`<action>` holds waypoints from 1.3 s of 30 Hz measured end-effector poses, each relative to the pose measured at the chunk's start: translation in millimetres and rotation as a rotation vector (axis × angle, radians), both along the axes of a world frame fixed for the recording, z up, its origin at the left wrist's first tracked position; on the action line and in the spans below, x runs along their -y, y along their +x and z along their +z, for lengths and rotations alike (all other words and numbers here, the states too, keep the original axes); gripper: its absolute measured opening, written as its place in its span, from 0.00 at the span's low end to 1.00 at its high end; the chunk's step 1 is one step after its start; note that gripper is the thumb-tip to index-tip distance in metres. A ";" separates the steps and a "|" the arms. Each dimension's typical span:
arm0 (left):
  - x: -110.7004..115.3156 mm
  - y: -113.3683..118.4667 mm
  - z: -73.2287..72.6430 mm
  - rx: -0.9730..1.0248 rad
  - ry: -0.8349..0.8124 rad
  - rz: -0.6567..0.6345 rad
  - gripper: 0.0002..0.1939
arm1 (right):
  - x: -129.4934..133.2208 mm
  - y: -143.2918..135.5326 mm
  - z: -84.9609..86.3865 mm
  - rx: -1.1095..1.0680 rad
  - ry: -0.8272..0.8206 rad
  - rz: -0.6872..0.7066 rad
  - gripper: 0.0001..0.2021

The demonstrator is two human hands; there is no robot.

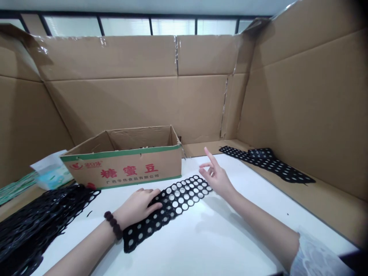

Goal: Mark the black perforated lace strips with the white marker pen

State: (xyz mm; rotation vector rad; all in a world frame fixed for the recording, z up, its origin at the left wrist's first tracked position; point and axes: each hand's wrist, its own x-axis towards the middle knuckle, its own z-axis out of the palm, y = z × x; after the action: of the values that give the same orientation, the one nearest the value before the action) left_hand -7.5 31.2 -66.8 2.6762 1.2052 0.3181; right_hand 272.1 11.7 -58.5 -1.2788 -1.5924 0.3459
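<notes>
A black strip with rows of round holes (175, 197) lies slantwise on the white table. The section nearest me looks darker, with smaller openings. My left hand (139, 207) rests on the strip's middle-left part, thumb and fingers spread over it; some fingertips are hard to see. Above the strip's far right end, my right hand (217, 177) is raised, its index finger stretched up and the other fingers bent and apart. Nothing shows in it.
A cardboard box (123, 168) with red lettering stands behind the strip. At left lies a heap of black perforated pieces (37, 218), near a tissue pack (53, 174). More black strips (267, 163) lie at right. Tall cardboard walls (138, 99) enclose the table.
</notes>
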 end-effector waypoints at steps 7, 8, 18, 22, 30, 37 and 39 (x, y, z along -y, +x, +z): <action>7.8 14.6 -5.7 0.333 -0.211 0.096 0.08 | 5.3 -9.6 -4.4 0.117 0.017 0.123 0.33; 7.8 15.7 -7.2 0.360 -0.229 0.105 0.07 | 6.6 -11.2 -5.1 0.110 -0.018 0.150 0.35; 2.1 12.2 -15.2 0.497 -0.322 0.080 0.07 | 14.6 -36.3 0.8 0.553 0.139 0.268 0.35; 1.2 12.4 -16.4 0.508 -0.322 0.074 0.07 | 5.1 -53.0 5.8 0.839 0.147 0.347 0.28; -1.8 13.3 -22.1 0.548 -0.344 0.069 0.12 | -13.0 -73.4 1.3 0.922 0.433 0.383 0.21; 1.2 14.5 -25.2 0.380 -0.105 0.116 0.10 | -26.4 -78.0 -13.0 1.019 0.474 0.340 0.14; 3.3 15.9 -27.2 0.278 0.137 0.162 0.13 | -25.9 -77.2 -12.6 1.004 0.481 0.307 0.16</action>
State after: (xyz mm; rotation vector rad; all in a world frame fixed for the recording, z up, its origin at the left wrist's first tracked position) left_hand 8.4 27.8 -94.0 2.5365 1.3544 0.7947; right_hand 195.0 37.6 -71.1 -0.8353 -2.5144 -0.5776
